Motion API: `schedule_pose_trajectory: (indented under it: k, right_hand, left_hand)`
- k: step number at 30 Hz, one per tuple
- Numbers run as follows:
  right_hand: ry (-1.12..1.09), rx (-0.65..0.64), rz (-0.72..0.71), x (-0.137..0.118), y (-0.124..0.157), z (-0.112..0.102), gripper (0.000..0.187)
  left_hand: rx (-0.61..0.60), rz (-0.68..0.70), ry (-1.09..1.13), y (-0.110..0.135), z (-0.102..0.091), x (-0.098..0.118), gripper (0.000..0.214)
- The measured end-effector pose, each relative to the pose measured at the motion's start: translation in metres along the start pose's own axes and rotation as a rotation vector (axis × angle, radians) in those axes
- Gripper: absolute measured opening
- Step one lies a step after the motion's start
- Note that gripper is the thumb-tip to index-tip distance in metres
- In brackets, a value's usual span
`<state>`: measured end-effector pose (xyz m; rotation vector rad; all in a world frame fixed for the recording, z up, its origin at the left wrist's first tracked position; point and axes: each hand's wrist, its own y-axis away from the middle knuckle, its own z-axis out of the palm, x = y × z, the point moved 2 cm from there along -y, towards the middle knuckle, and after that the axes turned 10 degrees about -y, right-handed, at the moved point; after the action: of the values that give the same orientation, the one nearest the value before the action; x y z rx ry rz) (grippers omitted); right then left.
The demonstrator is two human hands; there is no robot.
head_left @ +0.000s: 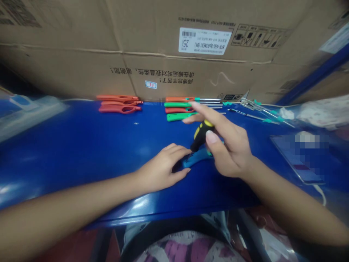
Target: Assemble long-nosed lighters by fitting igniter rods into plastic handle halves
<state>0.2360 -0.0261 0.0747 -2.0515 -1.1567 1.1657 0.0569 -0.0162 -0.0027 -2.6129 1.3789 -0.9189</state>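
Observation:
My right hand [227, 145] grips a black and yellow screwdriver [200, 134], held tilted with its tip down on a light blue handle piece [196, 157] lying on the blue table [81, 145]. My left hand [163, 167] rests on the table with fingers curled against the left end of that blue piece, pinning it. The screwdriver's tip is hidden between the hands.
Along the back edge lie three orange-red handles [120, 103], a row of orange and green handled tools [185, 107] and several thin metal pieces with teal tips [259, 111]. A phone [300, 156] lies at the right. A large cardboard box [163, 43] stands behind.

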Motion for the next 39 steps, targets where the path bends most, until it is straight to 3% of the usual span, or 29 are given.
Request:
schedule_pose_trajectory:
  k: [3,7,9,13,15,18,20,24,26,28,30,33,36,39]
  right_hand:
    - [-0.106,-0.032,0.109,0.002,0.001,0.000,0.042]
    - [0.102,0.089,-0.122,0.002,0.001,-0.006,0.028]
    - [0.124,0.032,-0.212,0.000,0.002,-0.006,0.033]
    - [-0.148,-0.117,-0.055,0.001,0.000,0.000,0.039]
    - [-0.195,-0.076,-0.005,0.003,0.000,0.001,0.031]
    - [-0.025,0.105,-0.123,0.006,0.000,-0.003,0.023]
    - [0.061,0.143,-0.169,0.007,0.001,-0.005,0.026]
    - [-0.154,-0.034,0.094,0.010,0.001,-0.004,0.041]
    - [-0.242,-0.058,0.169,0.011,0.000,-0.003,0.038]
    - [-0.171,0.022,0.089,0.012,0.000,-0.005,0.027]
    - [0.002,0.121,-0.087,0.012,0.000,-0.009,0.019]
    - [0.111,0.098,-0.247,0.014,0.002,-0.010,0.024]
    - [-0.094,-0.020,-0.054,0.018,0.003,-0.005,0.038]
    - [-0.217,0.009,0.070,0.022,0.004,-0.001,0.033]
  left_hand:
    - [-0.005,0.001,-0.004,0.000,0.000,0.000,0.034]
    - [0.017,0.011,0.001,0.000,-0.001,0.000,0.032]
    - [0.014,0.009,0.015,0.000,-0.001,0.000,0.029]
    - [0.031,0.002,0.036,0.000,0.000,-0.001,0.033]
    - [0.041,0.006,0.028,0.000,0.000,-0.002,0.033]
    - [0.044,0.010,0.013,0.000,0.001,-0.003,0.032]
    - [0.043,0.003,0.019,0.000,0.001,-0.003,0.034]
    - [0.041,-0.019,0.032,0.000,0.000,-0.002,0.036]
    - [0.044,-0.023,0.029,0.000,0.000,-0.002,0.036]
    - [0.049,-0.019,0.029,0.000,0.000,-0.002,0.035]
    - [0.050,-0.006,0.032,0.000,0.000,-0.002,0.036]
    - [0.052,-0.008,0.032,0.000,-0.001,-0.001,0.034]
    - [0.041,-0.022,0.035,0.000,-0.001,-0.001,0.035]
    - [0.037,-0.023,0.039,0.000,-0.001,-0.001,0.037]
